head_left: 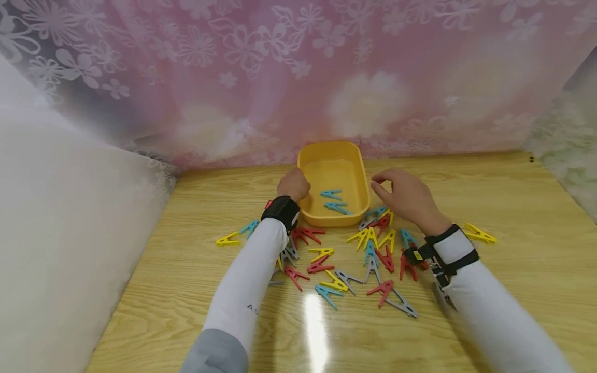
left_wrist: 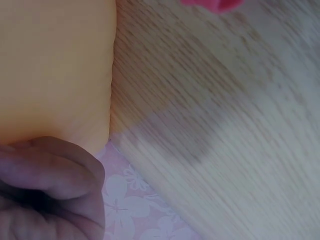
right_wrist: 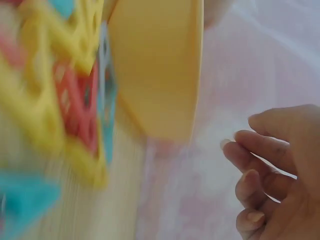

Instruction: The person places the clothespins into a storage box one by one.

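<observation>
On the tabletop (head_left: 466, 197), clothespins (head_left: 354, 259) lie scattered nearest the person. Beyond them the left hand (head_left: 293, 184), fingers curled, grips the yellow tub's (head_left: 356, 171) rim, while the right hand (head_left: 406, 199) hovers beside it, fingers loose and empty. Two blue pins (head_left: 333, 201) lie inside; steadying the tub probably helps clean drops.

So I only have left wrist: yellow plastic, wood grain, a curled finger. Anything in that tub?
Observer: Yes, two blue clothespins lie inside the yellow tub.
Operator: Where's the left hand?
Observer: The left hand sits at the tub's left rim, fingers curled; I see nothing in it.
Operator: And the right?
Observer: The right hand hangs beside the tub's right side, fingers loosely bent, holding nothing.
Operator: More pins?
Observer: A mixed-colour scatter of clothespins lies on the table before the tub.
</observation>
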The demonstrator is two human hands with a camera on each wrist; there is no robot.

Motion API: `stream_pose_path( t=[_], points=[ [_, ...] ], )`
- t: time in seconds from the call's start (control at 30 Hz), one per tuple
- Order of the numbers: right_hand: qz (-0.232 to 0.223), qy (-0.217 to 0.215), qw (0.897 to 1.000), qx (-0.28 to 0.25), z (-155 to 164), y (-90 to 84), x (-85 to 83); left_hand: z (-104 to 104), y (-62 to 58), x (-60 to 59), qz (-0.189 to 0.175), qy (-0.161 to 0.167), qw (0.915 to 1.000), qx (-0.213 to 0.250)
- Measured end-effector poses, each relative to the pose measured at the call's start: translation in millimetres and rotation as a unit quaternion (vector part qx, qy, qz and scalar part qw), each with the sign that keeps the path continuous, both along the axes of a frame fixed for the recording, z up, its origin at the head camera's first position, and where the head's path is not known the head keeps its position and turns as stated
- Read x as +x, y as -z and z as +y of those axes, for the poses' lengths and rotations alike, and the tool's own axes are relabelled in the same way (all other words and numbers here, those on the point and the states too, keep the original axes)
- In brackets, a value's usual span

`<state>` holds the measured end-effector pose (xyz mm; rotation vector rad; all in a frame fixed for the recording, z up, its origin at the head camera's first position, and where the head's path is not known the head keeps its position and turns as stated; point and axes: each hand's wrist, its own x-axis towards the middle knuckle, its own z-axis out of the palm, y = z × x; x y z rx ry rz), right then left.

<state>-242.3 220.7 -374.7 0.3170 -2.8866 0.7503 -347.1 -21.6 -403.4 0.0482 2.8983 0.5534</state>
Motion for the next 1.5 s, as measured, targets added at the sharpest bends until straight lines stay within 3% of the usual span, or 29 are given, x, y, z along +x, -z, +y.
stream_pose_path(
  t=[0.2, 0.37, 0.6, 0.73, 0.97, 1.2, 1.5],
  points=[
    [0.005, 0.032, 0.999, -0.014, 46.4, 8.5, 14.4, -1.9, 1.6, -1.5, 0.004, -0.004, 1.0000, 0.001],
    [-0.019, 0.049, 0.999, -0.007, 84.8, 19.5, 29.6, -0.6, 0.1, -0.5, 0.005, 0.000, 1.0000, 0.000],
    [-0.138, 0.080, 0.987, -0.003, 128.4, 28.9, 49.4, 2.0, 0.5, -2.4, 0.002, 0.002, 1.0000, 0.006],
    [-0.176, 0.081, 0.981, -0.002, 144.2, 32.0, 57.0, 1.6, 1.9, -3.6, 0.002, 0.007, 1.0000, -0.002],
    [-0.173, 0.063, 0.983, 0.028, 156.1, 39.0, 65.8, 2.4, -0.6, -0.9, 0.001, 0.006, 1.0000, -0.003],
    [-0.191, 0.075, 0.979, 0.019, 160.3, 47.7, 70.5, 2.2, -0.7, -1.2, -0.005, -0.003, 1.0000, 0.000],
    [-0.166, 0.049, 0.985, 0.026, 167.1, 50.7, 70.1, 1.8, -0.6, -2.3, -0.005, -0.001, 1.0000, 0.001]
  ],
)
